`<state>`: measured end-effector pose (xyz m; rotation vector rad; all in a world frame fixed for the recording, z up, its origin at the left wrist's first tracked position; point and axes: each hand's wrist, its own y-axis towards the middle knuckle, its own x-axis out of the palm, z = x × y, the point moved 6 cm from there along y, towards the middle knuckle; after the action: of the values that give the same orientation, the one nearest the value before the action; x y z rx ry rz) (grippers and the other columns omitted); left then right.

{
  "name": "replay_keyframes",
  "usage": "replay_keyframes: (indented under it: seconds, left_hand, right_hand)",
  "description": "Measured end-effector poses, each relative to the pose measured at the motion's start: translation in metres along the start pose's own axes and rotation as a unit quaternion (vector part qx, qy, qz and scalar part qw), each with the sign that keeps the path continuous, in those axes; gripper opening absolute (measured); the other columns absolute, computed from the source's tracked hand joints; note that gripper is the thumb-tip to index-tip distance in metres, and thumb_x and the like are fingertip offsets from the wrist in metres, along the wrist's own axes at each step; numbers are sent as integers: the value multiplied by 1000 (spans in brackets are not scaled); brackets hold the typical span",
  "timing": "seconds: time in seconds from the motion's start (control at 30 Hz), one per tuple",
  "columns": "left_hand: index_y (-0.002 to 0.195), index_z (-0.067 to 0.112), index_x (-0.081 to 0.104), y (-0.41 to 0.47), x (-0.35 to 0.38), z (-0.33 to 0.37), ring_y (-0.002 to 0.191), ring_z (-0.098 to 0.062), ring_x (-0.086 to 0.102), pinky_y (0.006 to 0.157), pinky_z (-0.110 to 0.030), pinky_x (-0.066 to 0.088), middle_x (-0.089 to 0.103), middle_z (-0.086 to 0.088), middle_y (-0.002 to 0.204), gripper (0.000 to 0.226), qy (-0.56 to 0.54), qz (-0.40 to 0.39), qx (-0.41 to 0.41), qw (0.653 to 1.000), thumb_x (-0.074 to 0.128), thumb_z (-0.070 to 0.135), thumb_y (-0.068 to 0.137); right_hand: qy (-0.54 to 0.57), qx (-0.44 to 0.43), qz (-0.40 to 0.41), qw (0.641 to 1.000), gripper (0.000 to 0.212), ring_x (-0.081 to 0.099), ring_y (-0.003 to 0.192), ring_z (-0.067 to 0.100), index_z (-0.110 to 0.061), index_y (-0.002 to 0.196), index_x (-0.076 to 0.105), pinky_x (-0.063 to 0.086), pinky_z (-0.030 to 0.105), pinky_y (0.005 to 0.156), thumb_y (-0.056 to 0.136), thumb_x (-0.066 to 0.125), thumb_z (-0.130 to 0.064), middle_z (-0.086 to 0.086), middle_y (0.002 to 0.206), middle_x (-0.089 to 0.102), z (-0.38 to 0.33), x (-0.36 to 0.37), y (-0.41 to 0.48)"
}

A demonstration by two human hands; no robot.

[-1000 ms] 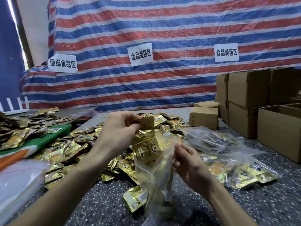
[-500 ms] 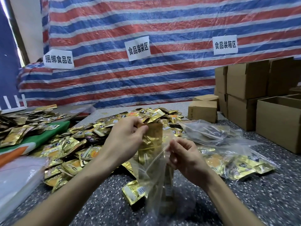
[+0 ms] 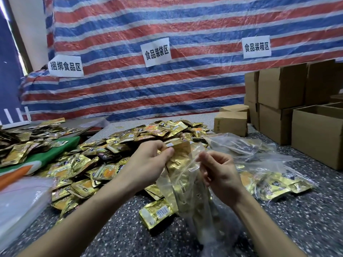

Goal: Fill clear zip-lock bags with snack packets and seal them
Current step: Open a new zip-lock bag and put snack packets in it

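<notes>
Holding a clear zip-lock bag (image 3: 203,217) upright over the speckled tabletop (image 3: 297,230), mouth up between both hands; can't tell if its base touches down. Right hand (image 3: 220,173) has fingers curled, pinching the bag's rim on the right side. Left hand (image 3: 148,164) pinches the top of a gold snack packet (image 3: 179,154) between thumb and fingers. The packet's lower part sits inside the bag mouth, and more gold shows through the plastic below.

One loose packet (image 3: 157,213) lies flat on the tabletop just left of the bag, barcode up. White plastic sheet (image 3: 18,201) at near left is blurred. Behind the left hand, a big pile of gold packets (image 3: 104,164) spreads across the tabletop. Right of the right hand, filled clear bags (image 3: 271,186) lie flat with packets inside, and empty clear bags (image 3: 233,143) are heaped just behind them. Green mat (image 3: 48,154) at far left, second heap of packets behind it.

Further back sits a small cardboard box (image 3: 230,123), closed, with larger cardboard boxes (image 3: 280,88) stacked at right, the nearest one open on top. Striped red-blue-white tarp (image 3: 148,25) forms the back wall, with three white paper signs (image 3: 157,51) in Chinese text on it.
</notes>
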<state>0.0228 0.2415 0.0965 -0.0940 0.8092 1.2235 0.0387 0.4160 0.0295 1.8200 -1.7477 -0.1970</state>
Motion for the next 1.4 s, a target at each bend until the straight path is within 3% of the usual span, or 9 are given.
replay_keyframes:
  seconds: [0.1, 0.23, 0.43, 0.6, 0.77, 0.9, 1.0, 1.27, 1.4]
  left_hand:
    - [88, 11, 63, -3, 3, 1, 70, -13, 60, 71, -36, 48, 68, -8, 77, 24, -50, -18, -13, 999, 53, 28, 101]
    - [90, 13, 61, -8, 16, 1, 60, -10, 66, 56, -28, 52, 69, 1, 65, 19, -83, -86, -41, 992, 51, 23, 102]
    - [85, 14, 71, -6, -3, 22, 76, -21, 67, 73, -45, 55, 72, -3, 78, 21, 59, -3, 91, 994, 59, 26, 98]
    - [91, 20, 71, -7, -13, 32, 72, -8, 67, 69, -35, 57, 72, 5, 78, 20, 52, 3, 147, 988, 65, 39, 90]
    - [100, 27, 55, -15, -23, 29, 80, -9, 68, 70, -30, 59, 68, 5, 88, 55, 44, -57, 177, 982, 67, 72, 71]
    - [85, 26, 59, -22, -26, 35, 79, -9, 62, 66, -22, 52, 62, 13, 85, 31, 141, -124, 245, 951, 73, 52, 77]
    - [80, 19, 67, -25, -27, 38, 80, -3, 59, 69, -13, 44, 62, 18, 80, 26, 152, -169, 247, 942, 66, 44, 86]
    - [88, 32, 62, -25, -44, 36, 95, 8, 55, 75, -20, 39, 60, 30, 94, 10, 107, -140, 182, 967, 59, 41, 90]
    - [90, 33, 63, -30, -45, 40, 103, 6, 54, 85, -24, 45, 60, 25, 101, 8, 101, -131, 194, 967, 63, 26, 93]
  right_hand:
    - [4, -10, 16, 1000, 47, 39, 39, 8, -14, 71, 77, 31, 16, 38, 58, 90, -58, -2, 47, 48, -2, -3, 1]
    - [-79, -95, 48, 991, 44, 47, 56, 4, -13, 71, 79, 36, 15, 53, 64, 85, -56, -7, 60, 57, -12, -5, -2]
    - [-141, -112, 38, 983, 25, 49, 135, 10, -26, 76, 81, 45, 23, 104, 74, 79, -51, -6, 139, 60, -14, -6, 1]
    - [-78, -82, 23, 993, 35, 71, 91, 16, -21, 86, 81, 56, 26, 83, 74, 82, -53, 2, 89, 76, -11, -6, 0]
    - [-81, -65, 1, 995, 31, 67, 103, 25, -11, 96, 77, 55, 32, 90, 80, 80, -37, 10, 102, 72, -17, -5, -3]
    - [-102, -116, 30, 988, 7, 68, 95, 35, -11, 82, 77, 59, 36, 82, 80, 74, -5, 14, 94, 71, -28, -4, -7]
    - [-129, -150, 61, 978, 32, 70, 85, 28, -15, 72, 75, 59, 32, 77, 78, 70, 16, 9, 83, 71, -38, -1, -11]
    - [-220, -117, 0, 968, 68, 57, 68, 18, -25, 125, 56, 55, 36, 67, 75, 73, 17, -2, 75, 60, -74, 7, -22]
    - [-405, -153, -114, 894, 46, 68, 90, 16, -21, 109, 70, 60, 39, 80, 79, 73, 15, -4, 99, 71, -102, 30, -27]
